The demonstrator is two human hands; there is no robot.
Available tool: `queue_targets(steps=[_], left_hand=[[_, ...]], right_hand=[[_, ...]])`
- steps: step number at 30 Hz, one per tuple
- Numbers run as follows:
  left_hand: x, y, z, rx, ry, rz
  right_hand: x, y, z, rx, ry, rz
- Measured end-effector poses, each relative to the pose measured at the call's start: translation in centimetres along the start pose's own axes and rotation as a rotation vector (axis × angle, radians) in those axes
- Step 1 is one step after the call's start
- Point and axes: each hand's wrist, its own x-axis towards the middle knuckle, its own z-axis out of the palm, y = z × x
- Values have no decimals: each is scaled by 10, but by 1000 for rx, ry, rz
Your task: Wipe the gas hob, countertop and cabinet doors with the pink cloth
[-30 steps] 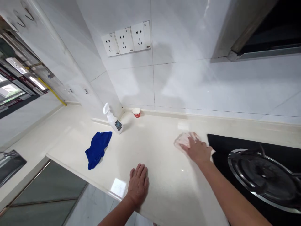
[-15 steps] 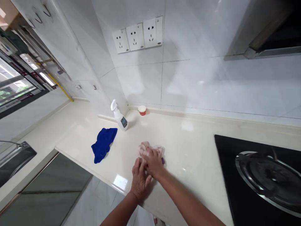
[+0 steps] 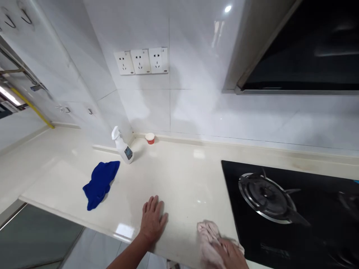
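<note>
My left hand lies on the pale countertop, fingers stretched out and holding nothing. At the counter's front edge, beside the black gas hob, my right hand presses on a crumpled pale pink cloth. That hand is slightly blurred and cut by the bottom of the view, with its fingers closed on the cloth. Off to the left lies a rumpled blue cloth. Behind it stands a white spray bottle with a dark label.
A small red and white tub sits against the backsplash. Three wall sockets are above it. A range hood juts out over the hob, whose burner has raised pan supports. Yellow pipe runs along the far left.
My right hand has slid the pink cloth right and toward the front edge, away from my left hand. My left hand now rests alone on the counter. The view has turned right.
</note>
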Motion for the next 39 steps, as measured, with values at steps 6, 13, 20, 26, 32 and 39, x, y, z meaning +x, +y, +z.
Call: queue_targets(steps=[6,13,20,26,32,39], left_hand=[[1,-5,3,28,-18,-19],[13,1,-4,82,-168,-103],[-13,42,-10,203,-244,-315],[-54,69,-4,233,-163,-391],[-44,91,-1,285,-53,-545],[-43,91,-4,303,-97,-531]], right_hand=[[106,36,-56,-40,33,388],[121,68,-88,-220,-139,506],[10,69,-110,-168,-201,441],[-59,138,-149,-289,-220,698],[-26,127,-148,-169,-251,574],[65,10,-94,223,-409,-59]])
